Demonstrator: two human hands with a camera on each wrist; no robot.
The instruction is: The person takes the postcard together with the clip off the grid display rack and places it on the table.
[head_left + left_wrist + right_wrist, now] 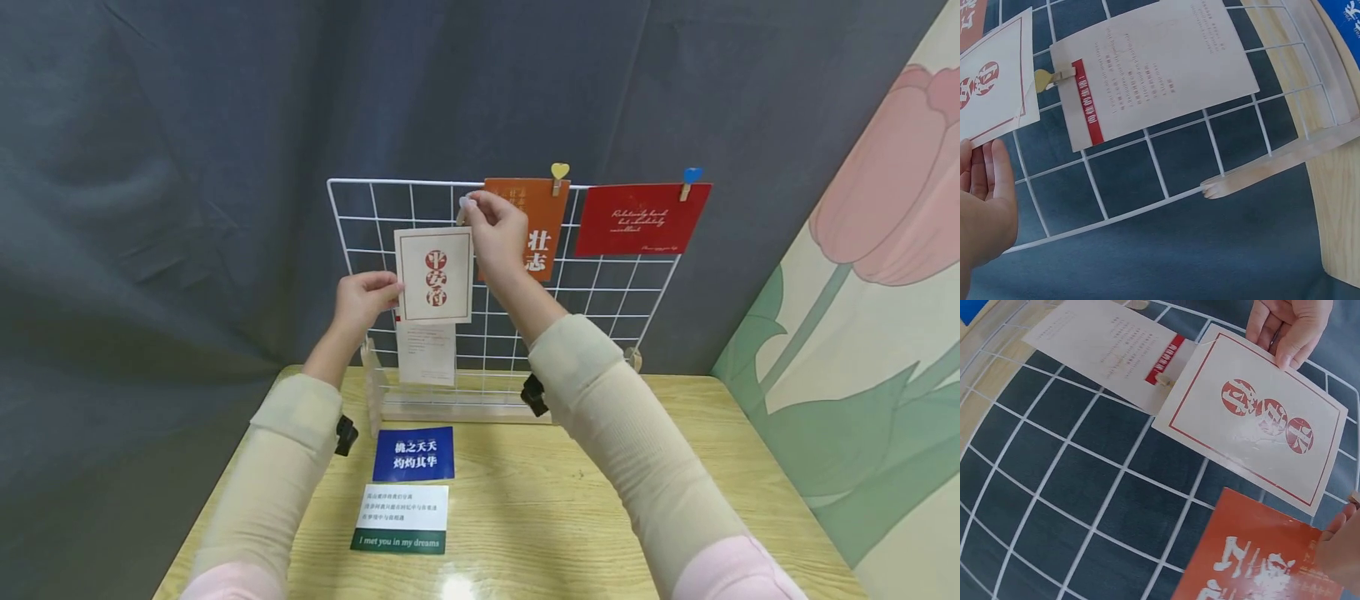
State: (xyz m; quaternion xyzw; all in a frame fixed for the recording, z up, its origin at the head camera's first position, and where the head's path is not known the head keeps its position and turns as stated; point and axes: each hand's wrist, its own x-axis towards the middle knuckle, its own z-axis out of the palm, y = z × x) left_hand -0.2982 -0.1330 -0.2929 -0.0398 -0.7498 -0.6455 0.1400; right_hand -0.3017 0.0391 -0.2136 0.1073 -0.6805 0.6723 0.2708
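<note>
A cream card (435, 292) with a red border and red round characters is against the upper left of a white wire grid (510, 333). My left hand (362, 302) pinches its left edge between thumb and fingers. At the card's upper right corner, my right hand (501, 235) pinches a small wooden clip (461, 217) with a pale top. Whether the clip bites the card is hard to tell. Below hangs a white card (1154, 75) with a red strip, held by a yellow-topped clip (1054, 79). Behind my right hand hangs an orange card (555, 221).
The orange card has a yellow heart clip (559, 177). Farther right, a red card (637, 221) hangs from a blue heart clip (690, 182). A blue card (414, 454) and a white-and-green card (400, 518) lie on the wooden table (540, 500). The grid stands on wooden feet (371, 383).
</note>
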